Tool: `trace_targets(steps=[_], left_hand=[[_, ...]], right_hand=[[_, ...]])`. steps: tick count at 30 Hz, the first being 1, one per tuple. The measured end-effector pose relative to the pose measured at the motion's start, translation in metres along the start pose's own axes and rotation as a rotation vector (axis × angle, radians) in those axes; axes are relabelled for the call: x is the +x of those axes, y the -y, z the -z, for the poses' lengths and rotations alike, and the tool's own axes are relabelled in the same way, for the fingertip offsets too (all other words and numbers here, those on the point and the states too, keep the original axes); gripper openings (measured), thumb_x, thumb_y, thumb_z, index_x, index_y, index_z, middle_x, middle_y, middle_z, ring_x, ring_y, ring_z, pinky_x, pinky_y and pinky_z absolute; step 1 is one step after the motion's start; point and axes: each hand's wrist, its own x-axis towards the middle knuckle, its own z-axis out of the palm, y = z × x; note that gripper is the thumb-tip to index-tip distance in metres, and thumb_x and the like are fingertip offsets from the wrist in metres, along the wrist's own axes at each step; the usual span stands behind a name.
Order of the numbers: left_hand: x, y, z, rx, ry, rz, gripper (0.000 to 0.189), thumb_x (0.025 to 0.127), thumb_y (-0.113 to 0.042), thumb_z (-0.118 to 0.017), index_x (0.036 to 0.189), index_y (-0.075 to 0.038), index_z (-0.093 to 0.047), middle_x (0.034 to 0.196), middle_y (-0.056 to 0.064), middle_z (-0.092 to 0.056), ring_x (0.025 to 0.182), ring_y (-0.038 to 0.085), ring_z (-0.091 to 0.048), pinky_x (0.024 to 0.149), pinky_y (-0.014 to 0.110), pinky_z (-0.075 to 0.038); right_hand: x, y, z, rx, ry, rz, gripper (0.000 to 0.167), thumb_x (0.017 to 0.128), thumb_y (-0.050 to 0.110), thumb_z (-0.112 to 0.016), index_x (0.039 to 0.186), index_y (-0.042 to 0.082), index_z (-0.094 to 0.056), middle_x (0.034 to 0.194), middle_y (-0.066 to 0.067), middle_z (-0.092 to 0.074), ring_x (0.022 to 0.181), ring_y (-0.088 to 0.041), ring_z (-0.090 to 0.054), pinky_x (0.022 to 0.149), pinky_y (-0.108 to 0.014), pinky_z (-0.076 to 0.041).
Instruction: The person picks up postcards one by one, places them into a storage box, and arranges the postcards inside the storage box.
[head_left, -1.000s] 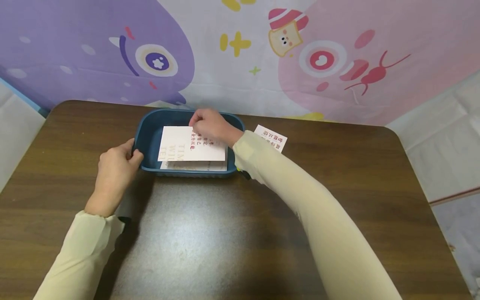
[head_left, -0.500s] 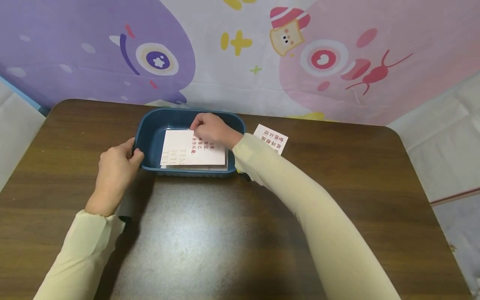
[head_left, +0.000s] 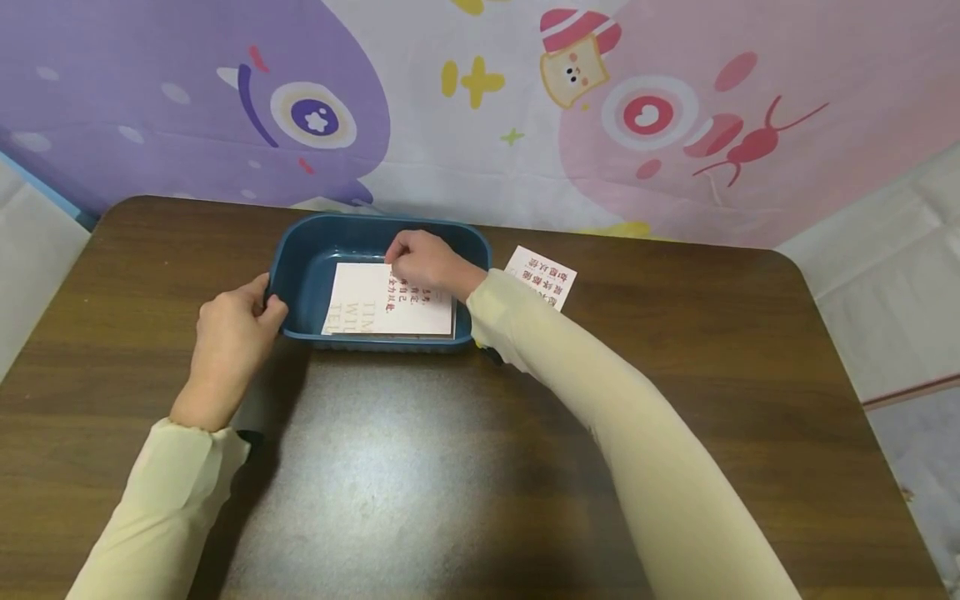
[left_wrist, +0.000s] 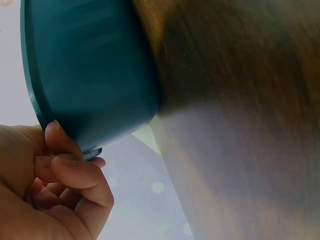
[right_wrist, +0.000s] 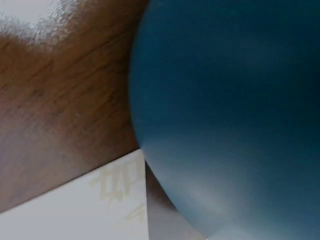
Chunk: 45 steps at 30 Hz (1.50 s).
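A dark blue rectangular tub [head_left: 303,279] stands near the back of the wooden table. My left hand [head_left: 234,337] pinches the tub's left rim between thumb and fingers; in the left wrist view the left hand [left_wrist: 70,185] grips the rim at a corner. Inside the tub, my right hand [head_left: 429,265] pinches the far edge of a white card [head_left: 375,304] printed with red characters and pale lettering. Beneath that card the edge of another shows at the front. In the right wrist view the tub's wall [right_wrist: 225,115] hides the right hand.
Another white card [head_left: 547,271] with red characters lies on the wooden table [head_left: 600,350] just right of the tub, partly covered by the right sleeve. A printed cloth [head_left: 480,125] with cartoon figures hangs behind the table's back edge.
Held by my right hand, the white card has come down and slightly right in the tub, now covering most of the card beneath. My left hand has stayed on the rim.
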Motion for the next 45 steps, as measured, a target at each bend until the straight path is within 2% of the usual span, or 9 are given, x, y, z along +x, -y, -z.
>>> trace_targets(steps=[7, 15, 22, 30, 37, 45], left_hand=[[0.0006, 0.0001, -0.0001, 0.006, -0.007, -0.008, 0.042, 0.087, -0.013, -0.045, 0.125, 0.002, -0.058, 0.058, 0.010, -0.052, 0.058, 0.028, -0.047, 0.050, 0.032, -0.032], [-0.0006, -0.0006, 0.0001, 0.003, 0.007, 0.005, 0.042, 0.088, -0.013, -0.045, 0.126, 0.002, -0.056, 0.058, 0.009, -0.051, 0.057, 0.026, -0.046, 0.049, 0.031, -0.032], [-0.0010, -0.0006, -0.0005, 0.007, 0.005, 0.001, 0.043, 0.087, -0.011, -0.045, 0.126, 0.002, -0.056, 0.056, 0.008, -0.048, 0.054, 0.024, -0.044, 0.047, 0.030, -0.030], [-0.0019, -0.0002, -0.0004, 0.004, 0.007, 0.005, 0.043, 0.087, -0.012, -0.045, 0.126, 0.002, -0.057, 0.056, 0.007, -0.047, 0.054, 0.024, -0.044, 0.047, 0.031, -0.030], [-0.0011, 0.0007, -0.0010, 0.004, -0.008, -0.009, 0.042, 0.087, -0.011, -0.045, 0.124, 0.002, -0.058, 0.056, 0.008, -0.048, 0.054, 0.025, -0.044, 0.048, 0.031, -0.030], [-0.0007, 0.0008, -0.0006, 0.009, -0.005, -0.001, 0.043, 0.086, -0.012, -0.045, 0.125, 0.002, -0.057, 0.056, 0.007, -0.048, 0.054, 0.024, -0.044, 0.048, 0.030, -0.030]], right_hand=[[0.0011, -0.0032, -0.0023, -0.027, 0.003, -0.015, 0.021, 0.088, 0.012, -0.051, 0.108, 0.012, -0.059, 0.105, -0.003, -0.057, 0.091, -0.015, -0.051, 0.078, -0.025, -0.041], [0.0013, -0.0090, -0.0059, -0.041, 0.012, 0.016, 0.025, 0.092, 0.017, -0.053, 0.115, 0.009, -0.060, 0.085, -0.003, -0.057, 0.067, -0.011, -0.049, 0.068, -0.022, -0.040], [-0.0005, -0.0093, -0.0068, -0.160, -0.026, 0.061, 0.027, 0.092, 0.019, -0.056, 0.114, 0.006, -0.066, 0.106, -0.004, -0.065, 0.082, -0.011, -0.055, 0.083, -0.026, -0.046], [-0.0060, -0.0078, -0.0079, -0.217, -0.083, 0.102, 0.024, 0.092, 0.018, -0.055, 0.110, 0.008, -0.068, 0.104, -0.004, -0.066, 0.082, -0.014, -0.057, 0.084, -0.028, -0.047], [-0.0055, -0.0076, -0.0089, -0.274, -0.100, 0.093, 0.025, 0.093, 0.021, -0.054, 0.111, 0.010, -0.068, 0.108, -0.003, -0.062, 0.097, -0.014, -0.052, 0.090, -0.030, -0.043], [-0.0070, -0.0060, -0.0090, -0.292, -0.122, 0.071, 0.023, 0.092, 0.023, -0.055, 0.108, 0.011, -0.067, 0.106, -0.003, -0.060, 0.095, -0.014, -0.051, 0.089, -0.030, -0.043]])
